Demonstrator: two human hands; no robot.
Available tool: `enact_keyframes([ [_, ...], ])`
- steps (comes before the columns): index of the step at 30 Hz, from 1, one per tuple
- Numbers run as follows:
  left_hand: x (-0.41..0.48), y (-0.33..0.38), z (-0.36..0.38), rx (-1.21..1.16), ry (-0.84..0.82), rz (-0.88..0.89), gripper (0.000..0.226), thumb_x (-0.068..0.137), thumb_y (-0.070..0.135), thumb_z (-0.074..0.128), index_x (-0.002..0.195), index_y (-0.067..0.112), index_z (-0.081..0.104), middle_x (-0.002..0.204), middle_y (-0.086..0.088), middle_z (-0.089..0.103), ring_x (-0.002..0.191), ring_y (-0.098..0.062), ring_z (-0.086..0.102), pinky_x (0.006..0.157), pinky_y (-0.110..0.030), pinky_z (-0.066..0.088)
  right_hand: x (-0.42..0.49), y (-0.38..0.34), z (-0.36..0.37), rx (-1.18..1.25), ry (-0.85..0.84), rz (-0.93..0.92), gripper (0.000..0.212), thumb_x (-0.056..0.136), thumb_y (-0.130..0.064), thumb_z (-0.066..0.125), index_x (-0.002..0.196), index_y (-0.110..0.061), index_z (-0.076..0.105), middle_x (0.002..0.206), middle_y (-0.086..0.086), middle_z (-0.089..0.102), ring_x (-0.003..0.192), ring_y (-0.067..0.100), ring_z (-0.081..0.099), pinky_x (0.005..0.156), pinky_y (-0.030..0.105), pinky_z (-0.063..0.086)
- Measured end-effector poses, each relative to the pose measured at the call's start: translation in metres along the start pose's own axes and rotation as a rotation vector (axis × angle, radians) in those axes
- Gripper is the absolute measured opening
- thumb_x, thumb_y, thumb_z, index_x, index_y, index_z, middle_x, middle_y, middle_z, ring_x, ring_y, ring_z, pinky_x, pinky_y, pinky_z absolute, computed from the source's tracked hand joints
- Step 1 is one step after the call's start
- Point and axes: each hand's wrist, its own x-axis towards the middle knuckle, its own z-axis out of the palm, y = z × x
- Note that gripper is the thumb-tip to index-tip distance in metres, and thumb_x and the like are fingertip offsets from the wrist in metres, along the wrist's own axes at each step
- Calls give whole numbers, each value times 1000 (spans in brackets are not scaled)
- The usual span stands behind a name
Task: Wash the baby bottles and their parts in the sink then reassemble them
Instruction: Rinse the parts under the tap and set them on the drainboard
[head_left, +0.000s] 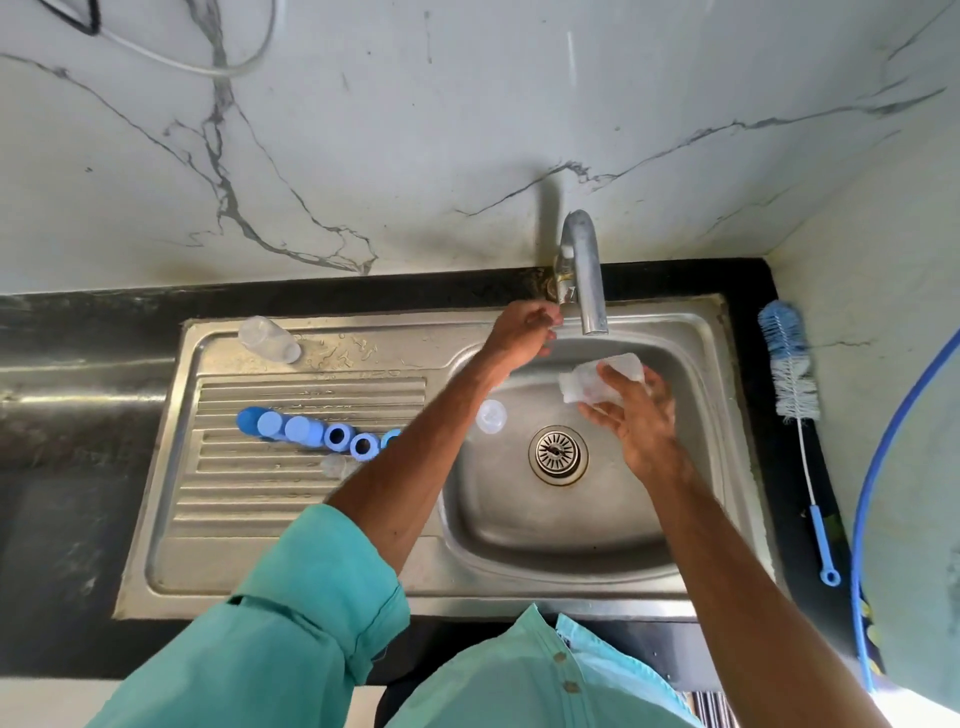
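Head view. Two clear bottles are showing. The held bottle (602, 376) is lying sideways over the sink basin (519, 525), just under the faucet spout (592, 296). The right hand (641, 418) is gripping it, fingers spread and curled round its body. The spare bottle (269, 339) is lying on the drainboard (260, 501), far-left corner.

The left hand (522, 332) is reaching to the tap handle (565, 293), fingers curled; grip unclear.

A blue row is sitting on the drainboard: three caps (270, 423) and three collar rings (337, 435), the last half hidden by the forearm.

Two clear nipples: the basin nipple (491, 415) is resting inside the basin, the drainboard nipple (335, 465) beside the row. One bottle brush (789, 364) is lying on the counter (756, 395).
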Motion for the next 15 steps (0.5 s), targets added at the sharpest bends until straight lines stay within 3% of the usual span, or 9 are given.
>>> enact_keyframes([
  [4, -28, -37, 1, -20, 23, -32, 25, 101, 3, 53, 114, 9, 73, 114, -9, 75, 92, -17, 70, 79, -33, 61, -13, 12, -7, -569, 229, -415, 68, 73, -26, 94, 128, -18, 54, 116, -1, 63, 101, 22, 68, 77, 39, 64],
  [6, -42, -51, 0, -3, 31, -20, 27, 99, 0, 53, 115, 7, 73, 114, -9, 76, 90, -17, 70, 71, -25, 60, -22, 16, -9, -720, 269, -562, 69, 70, -28, 95, 126, -19, 55, 115, -2, 63, 98, 22, 66, 83, 37, 60],
  [10, -69, -66, 0, 105, 63, 23, 30, 95, -1, 51, 109, 8, 77, 105, -4, 77, 81, -9, 67, 79, -29, 58, -41, 24, -8, -778, 260, -645, 71, 68, -25, 95, 125, -20, 53, 113, -1, 63, 96, 21, 63, 82, 33, 57],
  [15, -96, -85, -4, 93, 74, 64, 26, 90, 6, 54, 100, 9, 78, 104, -7, 79, 87, -18, 71, 85, -36, 59, -64, 32, 1, -842, 235, -655, 70, 71, -26, 95, 127, -14, 55, 111, -1, 62, 86, 22, 62, 76, 29, 50],
])
